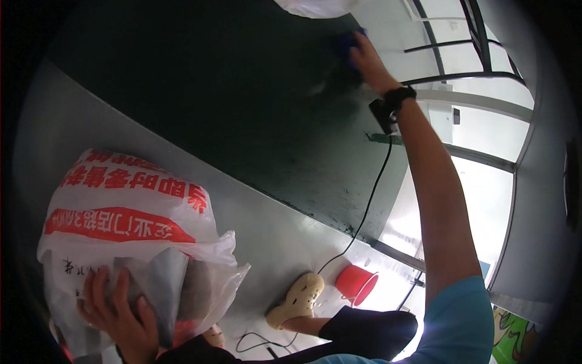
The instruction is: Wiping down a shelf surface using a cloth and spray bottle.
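Note:
My right arm reaches far up to a large dark green panel (200, 91). My right hand (371, 65) is closed on a dark blue cloth (347, 48) pressed against that panel near its far right edge. The cloth is blurred and partly hidden by the fingers. A black band and a small dark device (383, 115) sit at my right wrist. At the lower left, my left hand (124, 312) lies with spread fingers on a full white plastic bag (115, 200) with red print. Grey wrapping shows under those fingers.
On the pale floor stand a red bucket (356, 284) and my foot in a beige clog (297, 300). A black cable (370, 209) runs down from the wrist device. Bright windows (479, 200) with dark bars are at the right. Another white bag (318, 6) shows at the top.

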The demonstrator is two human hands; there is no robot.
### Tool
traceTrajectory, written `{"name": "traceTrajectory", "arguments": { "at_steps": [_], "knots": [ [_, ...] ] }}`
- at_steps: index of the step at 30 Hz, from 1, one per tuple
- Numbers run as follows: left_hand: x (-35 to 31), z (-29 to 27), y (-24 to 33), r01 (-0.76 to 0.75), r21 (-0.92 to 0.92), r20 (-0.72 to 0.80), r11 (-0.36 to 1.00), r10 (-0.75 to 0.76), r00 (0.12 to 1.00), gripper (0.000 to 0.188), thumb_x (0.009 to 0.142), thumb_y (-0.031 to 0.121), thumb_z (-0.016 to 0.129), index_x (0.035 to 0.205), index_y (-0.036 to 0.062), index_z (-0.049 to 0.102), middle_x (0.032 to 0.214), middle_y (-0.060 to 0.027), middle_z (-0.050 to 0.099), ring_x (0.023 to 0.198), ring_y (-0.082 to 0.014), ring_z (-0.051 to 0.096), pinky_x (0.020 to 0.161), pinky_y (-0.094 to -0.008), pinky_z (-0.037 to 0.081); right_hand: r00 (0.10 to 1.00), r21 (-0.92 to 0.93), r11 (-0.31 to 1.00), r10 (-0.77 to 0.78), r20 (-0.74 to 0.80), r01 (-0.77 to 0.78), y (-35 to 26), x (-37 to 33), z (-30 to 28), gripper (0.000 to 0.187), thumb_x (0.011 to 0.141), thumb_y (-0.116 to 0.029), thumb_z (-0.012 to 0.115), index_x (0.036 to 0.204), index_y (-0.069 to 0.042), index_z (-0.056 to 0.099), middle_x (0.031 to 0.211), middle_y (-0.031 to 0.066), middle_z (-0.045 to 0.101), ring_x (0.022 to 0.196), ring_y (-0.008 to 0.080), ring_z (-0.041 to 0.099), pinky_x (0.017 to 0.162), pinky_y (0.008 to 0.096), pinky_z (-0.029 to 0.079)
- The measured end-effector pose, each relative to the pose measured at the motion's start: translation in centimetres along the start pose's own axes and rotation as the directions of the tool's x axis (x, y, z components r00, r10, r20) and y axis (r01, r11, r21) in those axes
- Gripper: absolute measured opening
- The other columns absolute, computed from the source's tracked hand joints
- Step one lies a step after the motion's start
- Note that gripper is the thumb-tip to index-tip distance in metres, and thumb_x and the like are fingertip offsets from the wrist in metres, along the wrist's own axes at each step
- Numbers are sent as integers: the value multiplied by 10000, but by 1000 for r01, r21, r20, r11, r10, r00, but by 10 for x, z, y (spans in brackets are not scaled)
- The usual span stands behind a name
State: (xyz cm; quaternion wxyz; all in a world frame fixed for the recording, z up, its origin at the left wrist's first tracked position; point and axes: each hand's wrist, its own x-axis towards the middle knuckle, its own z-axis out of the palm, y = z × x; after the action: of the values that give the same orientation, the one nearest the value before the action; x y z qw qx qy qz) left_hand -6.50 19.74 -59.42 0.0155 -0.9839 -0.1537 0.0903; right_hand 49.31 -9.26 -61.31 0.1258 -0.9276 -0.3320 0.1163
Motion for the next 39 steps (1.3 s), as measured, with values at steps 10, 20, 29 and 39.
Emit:
{"name": "traceTrajectory", "arguments": {
  "at_steps": [10,20,29,39],
  "knots": [
    [-1,2,-1,0,-30,-19,1000,-1,1000,422,915,384,350,1269,200,486,1379,-97,404,1297,-315,337,1056,-599,161,978,-186,960,-201,61,209,-17,-65,16,550,949,-268,450,1430,-81,260,1464,216,253,1361,393,211,1112,462,187],
    [-5,6,-2,-9,-12,-23,1000,9,1000,417,941,429,329,1255,207,488,1365,-108,415,1294,-339,340,1039,-607,169,995,-225,969,102,-5,-101,33,42,-3,537,956,-306,425,1384,-10,291,1359,265,371,1272,400,344,1056,410,295],
    [2,-6,2,12,-102,27,995,-9,1000,406,923,375,373,1271,204,492,1348,-120,420,1285,-351,342,1018,-603,168,952,-222,928,-280,122,301,-170,-91,59,573,924,-235,496,1440,-149,262,1493,151,227,1370,388,199,1086,548,216],
    [1,-1,3,-13,-54,-52,998,10,999,424,910,376,388,1280,202,498,1356,-106,417,1286,-344,344,1017,-594,166,953,-148,945,-273,129,291,-248,-150,81,596,886,-193,551,1423,-129,300,1468,152,279,1365,372,226,1099,506,220]
  ]
}}
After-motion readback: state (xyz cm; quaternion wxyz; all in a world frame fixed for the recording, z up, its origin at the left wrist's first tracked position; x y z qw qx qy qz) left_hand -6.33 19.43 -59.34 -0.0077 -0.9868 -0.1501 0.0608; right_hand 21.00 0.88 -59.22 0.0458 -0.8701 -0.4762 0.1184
